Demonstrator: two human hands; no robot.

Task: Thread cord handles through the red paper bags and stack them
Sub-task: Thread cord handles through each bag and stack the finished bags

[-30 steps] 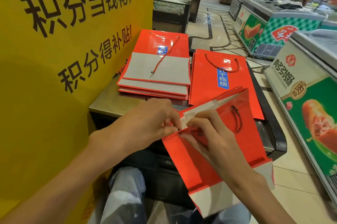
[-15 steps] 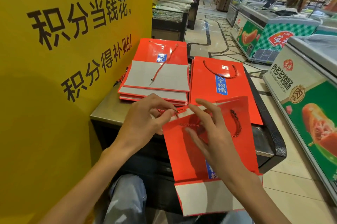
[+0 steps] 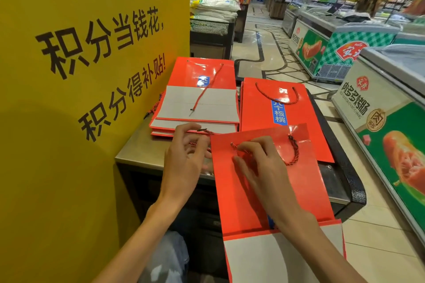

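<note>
Glossy flat red bag (image 3: 299, 190), twisted cord (image 3: 295, 151) looped

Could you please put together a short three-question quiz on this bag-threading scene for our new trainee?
1. True or false: the bag in hand already shows a cord handle looped on its face.
2. Which hand pinches the loose cord end?
3. The finished bag lies: A) on the unthreaded stack, B) beside it.

Key: 1 true. 2 the left hand; the right hand holds the handle's other end. 3 B.
</note>
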